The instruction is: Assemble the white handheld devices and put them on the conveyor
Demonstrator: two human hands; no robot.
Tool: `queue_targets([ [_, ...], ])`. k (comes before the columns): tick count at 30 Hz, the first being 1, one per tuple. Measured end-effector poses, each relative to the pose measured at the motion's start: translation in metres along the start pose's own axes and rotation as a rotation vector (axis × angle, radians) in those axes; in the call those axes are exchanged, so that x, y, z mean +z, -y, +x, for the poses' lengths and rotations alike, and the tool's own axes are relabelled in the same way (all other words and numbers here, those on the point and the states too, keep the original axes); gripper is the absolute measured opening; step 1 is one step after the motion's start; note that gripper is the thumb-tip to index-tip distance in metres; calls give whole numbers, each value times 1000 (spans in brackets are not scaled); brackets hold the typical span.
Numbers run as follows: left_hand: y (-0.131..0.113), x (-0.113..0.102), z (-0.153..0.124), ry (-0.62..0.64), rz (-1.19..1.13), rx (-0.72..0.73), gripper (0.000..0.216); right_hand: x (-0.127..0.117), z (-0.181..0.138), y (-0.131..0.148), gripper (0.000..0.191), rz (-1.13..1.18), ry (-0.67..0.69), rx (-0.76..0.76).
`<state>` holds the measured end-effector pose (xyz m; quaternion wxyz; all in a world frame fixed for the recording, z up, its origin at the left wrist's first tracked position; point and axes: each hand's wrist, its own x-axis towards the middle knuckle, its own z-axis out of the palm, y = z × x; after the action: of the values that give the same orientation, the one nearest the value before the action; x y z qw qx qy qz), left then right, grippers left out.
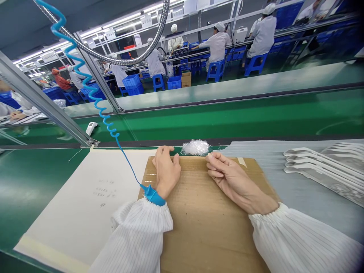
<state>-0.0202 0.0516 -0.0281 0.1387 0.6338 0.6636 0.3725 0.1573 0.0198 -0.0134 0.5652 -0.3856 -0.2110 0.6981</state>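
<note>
A flat brown cardboard sheet (210,227) lies before me on the bench. Over its far left edge, my left hand (167,172) is closed, with bent fingers and the thumb near them; anything between them is hidden. A blue wrist strap (154,196) with a coiled blue cord (98,100) circles that wrist. Above the far right part of the cardboard, my right hand (231,180) pinches thumb and forefinger together; what they hold is too small to make out. Beyond the edge, between the hands, sits a small heap of clear plastic scraps (195,147).
Several white plastic parts (321,167) are stacked on grey foam sheeting (270,155) at right. A white sheet with faint writing (82,189) lies left. Behind are a white handheld device (91,128), a metal post (48,98), a green conveyor (213,117) and seated co-workers.
</note>
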Motion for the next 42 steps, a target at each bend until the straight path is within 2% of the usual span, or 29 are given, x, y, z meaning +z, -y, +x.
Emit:
queue_targets([
  [4,-1,0,0,-1,8,-6,20,1,2,-1,14,49,19,-24],
  [11,-1,0,0,-2,17,-15,20,4,0,3,27,81,38,45],
  [20,0,0,0,-6,14,-5,19,7,-3,5,23,88,-2,73],
  [25,-1,0,0,0,11,-8,20,4,-1,3,14,113,-16,58],
  [32,-2,-1,0,3,15,-12,20,0,0,0,33,87,4,27],
  [42,-1,-1,0,4,21,-13,19,0,-3,1,43,16,17,27],
])
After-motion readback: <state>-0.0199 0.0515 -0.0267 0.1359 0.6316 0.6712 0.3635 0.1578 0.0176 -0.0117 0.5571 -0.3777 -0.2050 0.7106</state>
